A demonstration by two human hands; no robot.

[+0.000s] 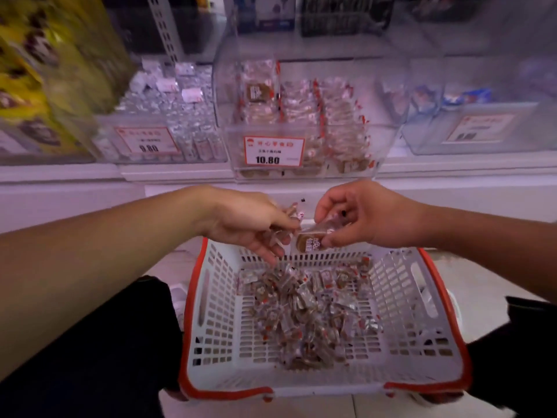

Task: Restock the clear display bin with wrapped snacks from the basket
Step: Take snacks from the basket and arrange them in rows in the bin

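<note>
Wrapped snacks (304, 309) lie heaped in the white basket (404, 354) with its red rim, which sits low between the person's knees in the head view. Above its far edge both hands are busy: the left hand (256, 227) holds a few clear-wrapped pieces in curled fingers, and the right hand (361, 218) pinches a single wrapped snack (309, 241) with a brown label, the two hands nearly touching. Beyond them on the shelf stands the clear display bin (301, 122) with the 10.80 price tag (272, 150), already partly filled with upright rows. To do this step well, I would gather the pieces facing one way, labels forward, then lift them over the bin's front lip and slot them into the thinner row without toppling neighbours.
</note>
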